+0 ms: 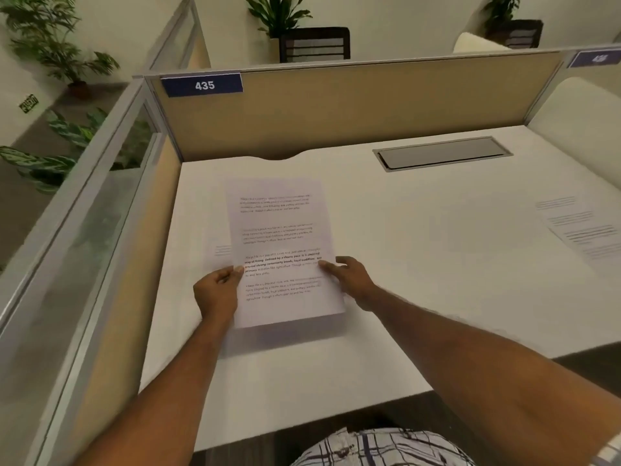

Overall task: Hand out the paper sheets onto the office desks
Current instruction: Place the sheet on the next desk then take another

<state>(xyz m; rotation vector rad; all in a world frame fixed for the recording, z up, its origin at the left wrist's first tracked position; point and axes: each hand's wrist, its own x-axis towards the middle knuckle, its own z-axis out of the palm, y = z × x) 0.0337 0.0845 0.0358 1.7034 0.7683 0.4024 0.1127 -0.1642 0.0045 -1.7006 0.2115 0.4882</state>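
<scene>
I hold a stack of printed paper sheets (282,243) just above the white desk (420,264) of the cubicle labelled 435. My left hand (216,290) grips the stack's left edge with the thumb on top. My right hand (349,277) pinches its right edge, thumb on the printed face. A sheet's edge (221,250) shows from under the stack on its left; whether it lies on the desk I cannot tell. Another printed sheet (584,227) lies flat on the desk at the far right.
Tan partition walls (336,109) with a blue 435 label (203,85) close the desk at the back and left. A grey cable hatch (440,153) sits at the desk's rear right. Potted plants (57,45) stand beyond the glass partition.
</scene>
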